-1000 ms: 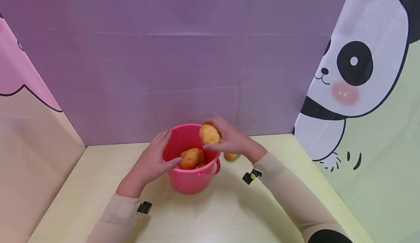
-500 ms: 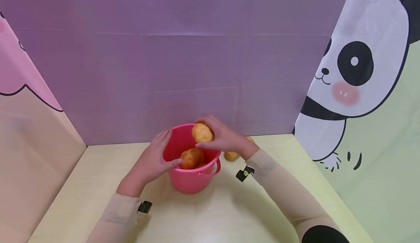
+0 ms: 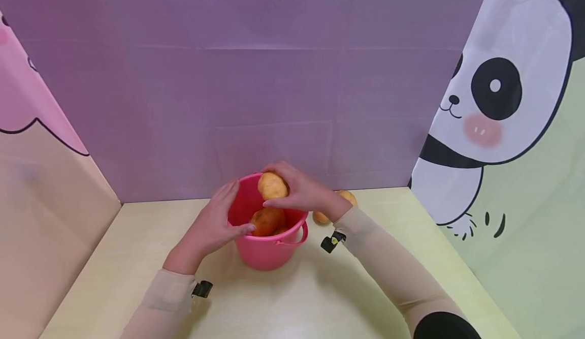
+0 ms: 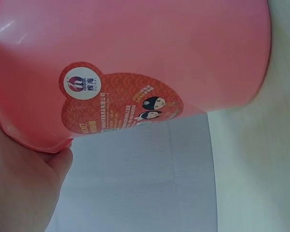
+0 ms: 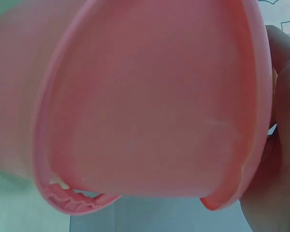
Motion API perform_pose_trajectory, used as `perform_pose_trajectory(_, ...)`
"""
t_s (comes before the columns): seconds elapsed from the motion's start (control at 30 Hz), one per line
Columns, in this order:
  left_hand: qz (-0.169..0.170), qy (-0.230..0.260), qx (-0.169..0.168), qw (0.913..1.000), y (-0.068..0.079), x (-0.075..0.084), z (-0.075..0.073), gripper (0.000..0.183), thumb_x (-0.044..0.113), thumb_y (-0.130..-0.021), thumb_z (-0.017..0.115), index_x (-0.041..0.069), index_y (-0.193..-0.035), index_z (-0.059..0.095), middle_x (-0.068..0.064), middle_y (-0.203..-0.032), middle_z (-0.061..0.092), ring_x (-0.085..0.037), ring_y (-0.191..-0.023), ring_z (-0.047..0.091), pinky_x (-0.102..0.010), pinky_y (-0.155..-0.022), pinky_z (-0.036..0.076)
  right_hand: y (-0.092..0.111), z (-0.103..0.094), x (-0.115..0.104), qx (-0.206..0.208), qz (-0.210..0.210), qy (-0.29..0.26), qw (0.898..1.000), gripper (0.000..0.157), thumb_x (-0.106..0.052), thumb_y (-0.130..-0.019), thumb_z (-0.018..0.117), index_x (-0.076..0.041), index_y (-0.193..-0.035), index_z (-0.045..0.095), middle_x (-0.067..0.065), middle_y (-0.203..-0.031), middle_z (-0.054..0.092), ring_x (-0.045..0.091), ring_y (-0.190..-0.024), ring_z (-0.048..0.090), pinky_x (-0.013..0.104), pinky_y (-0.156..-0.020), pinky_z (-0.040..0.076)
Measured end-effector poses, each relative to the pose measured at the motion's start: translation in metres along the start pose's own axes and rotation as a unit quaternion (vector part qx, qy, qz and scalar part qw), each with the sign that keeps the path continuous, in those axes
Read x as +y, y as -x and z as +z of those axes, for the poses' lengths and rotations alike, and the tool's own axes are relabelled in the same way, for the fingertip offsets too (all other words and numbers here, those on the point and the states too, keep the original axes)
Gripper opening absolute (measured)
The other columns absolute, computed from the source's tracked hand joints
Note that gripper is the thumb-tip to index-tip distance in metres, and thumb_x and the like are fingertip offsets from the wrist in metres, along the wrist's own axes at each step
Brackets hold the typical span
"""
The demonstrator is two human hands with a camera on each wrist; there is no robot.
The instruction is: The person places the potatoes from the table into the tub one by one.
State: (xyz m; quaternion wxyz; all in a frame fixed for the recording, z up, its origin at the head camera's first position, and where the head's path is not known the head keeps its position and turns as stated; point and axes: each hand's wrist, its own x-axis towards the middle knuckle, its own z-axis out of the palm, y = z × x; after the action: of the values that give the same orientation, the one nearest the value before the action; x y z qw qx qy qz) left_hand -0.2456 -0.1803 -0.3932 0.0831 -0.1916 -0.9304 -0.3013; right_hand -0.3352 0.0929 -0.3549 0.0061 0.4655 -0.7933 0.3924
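Observation:
A pink plastic bucket (image 3: 262, 255) stands upright on the table. My left hand (image 3: 212, 229) grips its left rim, the thumb over the edge; the left wrist view shows that hand (image 4: 24, 188) at the rim beside a red label (image 4: 121, 101). My right hand (image 3: 301, 191) holds a round yellowish potato (image 3: 272, 185) over the bucket's opening. Below it, a browner potato (image 3: 266, 222) lies inside, with part of another showing at its side. In the right wrist view the bucket's wall (image 5: 150, 106) hides most of the held potato behind it.
Two more potatoes, one nearer (image 3: 321, 218) and one farther back (image 3: 349, 197), lie on the pale table (image 3: 274, 308) right of the bucket, partly behind the right wrist. A bucket handle (image 3: 299, 237) hangs at the right. A purple backdrop (image 3: 274, 85) rises behind the table.
My right hand has moved left with its potato, from the bucket's right rim to over its opening. The farther potato on the table has come into sight. The left hand stays put.

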Motion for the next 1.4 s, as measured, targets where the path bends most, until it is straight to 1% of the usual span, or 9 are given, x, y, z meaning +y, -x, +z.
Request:
perform_pose_trajectory(0.13,-0.006,0.006,0.003,1.0000,0.001,0.000,0.000,0.126,0.055,-0.085,0.089,0.005,-0.177,0.019,-0.020,-0.181,0.025,-0.046,-0.164,0.023,-0.070,-0.109,0.053,-0.005,0.003,-0.002,-0.002,-0.009,0.001,1.000,0.072,-0.029,-0.092,0.092,-0.008,-0.151,0.057,-0.002,-0.139,0.059,0.015,-0.123,0.059,0.032,-0.094,0.063)
perform_pose_trajectory(0.33,-0.009,0.009,0.006,0.9999,0.001,-0.001,0.002,0.126,0.055,-0.086,0.089,0.006,-0.177,0.018,-0.020,-0.181,0.024,-0.046,-0.165,0.022,-0.071,-0.111,0.050,-0.011,0.008,-0.006,-0.006,-0.021,0.001,1.000,0.072,-0.028,-0.091,0.093,-0.007,-0.149,0.056,0.000,-0.139,0.060,0.015,-0.123,0.060,0.030,-0.095,0.063)
perform_pose_trajectory(0.53,0.000,0.010,0.010,0.9999,0.001,0.000,0.003,0.125,0.055,-0.086,0.088,0.005,-0.177,0.018,-0.019,-0.181,0.025,-0.046,-0.165,0.022,-0.071,-0.113,0.049,-0.015,0.014,-0.009,-0.004,-0.029,-0.001,1.000,0.069,-0.028,-0.091,0.093,-0.009,-0.148,0.057,0.000,-0.138,0.060,0.014,-0.122,0.059,0.030,-0.098,0.061)
perform_pose_trajectory(0.67,0.001,0.012,0.011,0.9999,0.002,0.000,0.003,0.124,0.055,-0.087,0.088,0.005,-0.177,0.020,-0.019,-0.181,0.025,-0.046,-0.165,0.022,-0.071,-0.113,0.049,-0.018,0.018,-0.009,-0.007,-0.032,-0.001,0.999,0.071,-0.027,-0.089,0.093,-0.010,-0.148,0.057,0.001,-0.140,0.060,0.015,-0.125,0.058,0.029,-0.099,0.061)
perform_pose_trajectory(0.9,0.012,0.016,0.015,0.9997,0.002,0.000,0.003,0.120,0.054,-0.088,0.087,0.008,-0.177,0.021,-0.016,-0.181,0.027,-0.044,-0.165,0.023,-0.071,-0.115,0.047,-0.022,0.022,-0.015,-0.012,-0.020,0.015,1.000,0.074,-0.033,-0.089,0.092,-0.012,-0.150,0.056,0.000,-0.142,0.059,0.014,-0.128,0.057,0.028,-0.100,0.059)
perform_pose_trajectory(1.13,0.011,0.017,0.014,0.9997,0.003,0.003,0.004,0.122,0.054,-0.087,0.088,0.007,-0.177,0.021,-0.016,-0.180,0.027,-0.044,-0.165,0.024,-0.069,-0.112,0.050,-0.022,0.027,-0.012,-0.011,-0.006,0.023,1.000,0.076,-0.039,-0.089,0.092,-0.016,-0.151,0.055,-0.002,-0.142,0.058,0.012,-0.128,0.057,0.027,-0.099,0.059)
perform_pose_trajectory(1.27,0.015,0.011,0.018,0.9997,0.003,0.003,0.003,0.120,0.053,-0.088,0.088,0.005,-0.176,0.022,-0.017,-0.180,0.028,-0.044,-0.165,0.025,-0.071,-0.115,0.047,-0.023,0.029,-0.011,-0.010,-0.008,0.032,0.999,0.074,-0.041,-0.090,0.092,-0.019,-0.151,0.056,-0.004,-0.141,0.059,0.010,-0.126,0.058,0.026,-0.099,0.059)
perform_pose_trajectory(1.4,0.019,0.011,0.020,0.9996,0.003,0.003,0.003,0.120,0.052,-0.088,0.088,0.003,-0.176,0.022,-0.017,-0.180,0.028,-0.043,-0.165,0.025,-0.071,-0.118,0.044,-0.025,0.030,-0.010,-0.010,-0.011,0.032,0.999,0.074,-0.044,-0.090,0.091,-0.020,-0.151,0.056,-0.006,-0.141,0.060,0.009,-0.124,0.060,0.025,-0.097,0.060)
